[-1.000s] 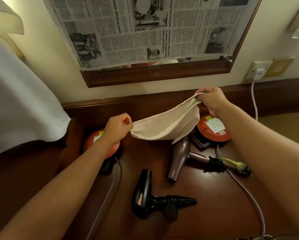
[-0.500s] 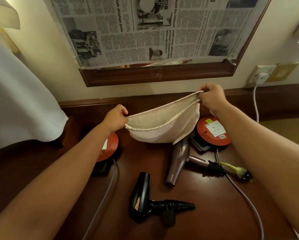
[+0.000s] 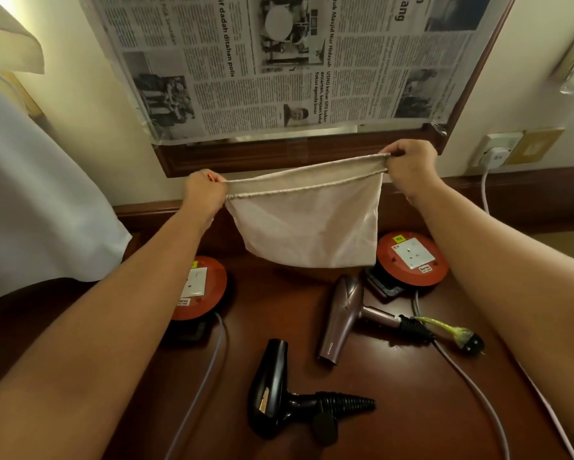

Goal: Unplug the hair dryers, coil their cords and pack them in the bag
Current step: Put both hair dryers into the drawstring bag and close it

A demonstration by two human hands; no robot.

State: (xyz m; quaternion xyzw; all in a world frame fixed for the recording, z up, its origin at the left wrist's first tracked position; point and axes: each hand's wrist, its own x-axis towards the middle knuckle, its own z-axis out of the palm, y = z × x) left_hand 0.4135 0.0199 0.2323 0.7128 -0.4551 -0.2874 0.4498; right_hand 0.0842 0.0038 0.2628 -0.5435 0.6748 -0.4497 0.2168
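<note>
A beige drawstring bag (image 3: 307, 224) hangs in the air above the dark wooden table (image 3: 395, 419). My left hand (image 3: 203, 193) grips its left top corner and my right hand (image 3: 408, 164) grips its right top corner, stretching the mouth taut. Below it lies a mauve hair dryer (image 3: 342, 318) with its cord coiled at the handle and a plug (image 3: 471, 341) beside it. A black hair dryer (image 3: 279, 390) lies nearer me, its cord wound round the handle.
Two orange cable reels with sockets stand on the table, one at the left (image 3: 197, 288) and one at the right (image 3: 412, 258), with grey cables running toward me. A wall socket (image 3: 496, 151) holds a white plug. A newspaper-covered mirror (image 3: 295, 61) hangs behind; white cloth (image 3: 36, 207) at left.
Both hands have lifted the bag higher and pulled its top edge straight, so it now hangs flat instead of sagging.
</note>
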